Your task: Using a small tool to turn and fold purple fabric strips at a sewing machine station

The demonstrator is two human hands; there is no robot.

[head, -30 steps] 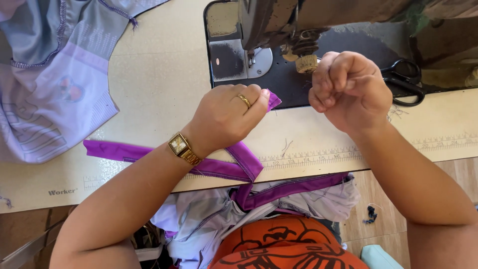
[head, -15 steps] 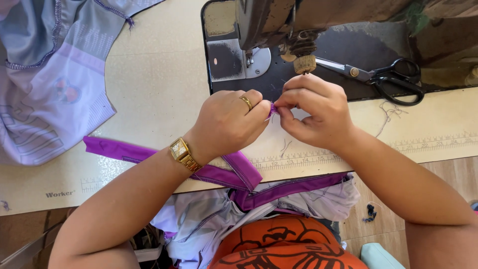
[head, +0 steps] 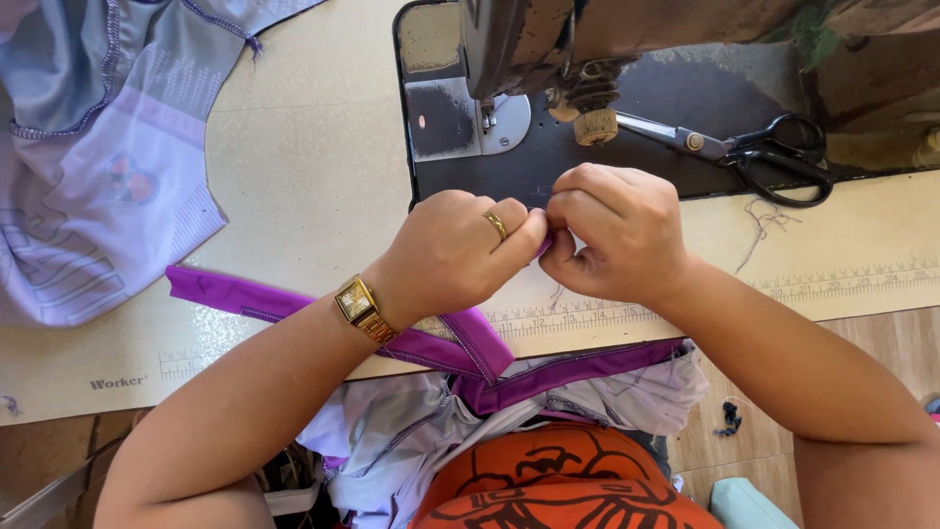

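Both the left hand [head: 455, 255] and right hand [head: 612, 235] pinch closed on the end of a purple fabric strip [head: 431, 338], apparently, above the tabletop [head: 294, 196]. Soft, light, limp; best gripped near its edge.

Scissors [head: 744, 152] lie on the machine bed [head: 509, 176] behind both hands, a garment [head: 88, 186] far left.

Bare cream tabletop [head: 313, 186] lies open left of the left hand [head: 452, 250]; ahead, the dark metal sewing machine [head: 548, 49] (black-handled scissors [head: 734, 152] beside it) blocks passage.
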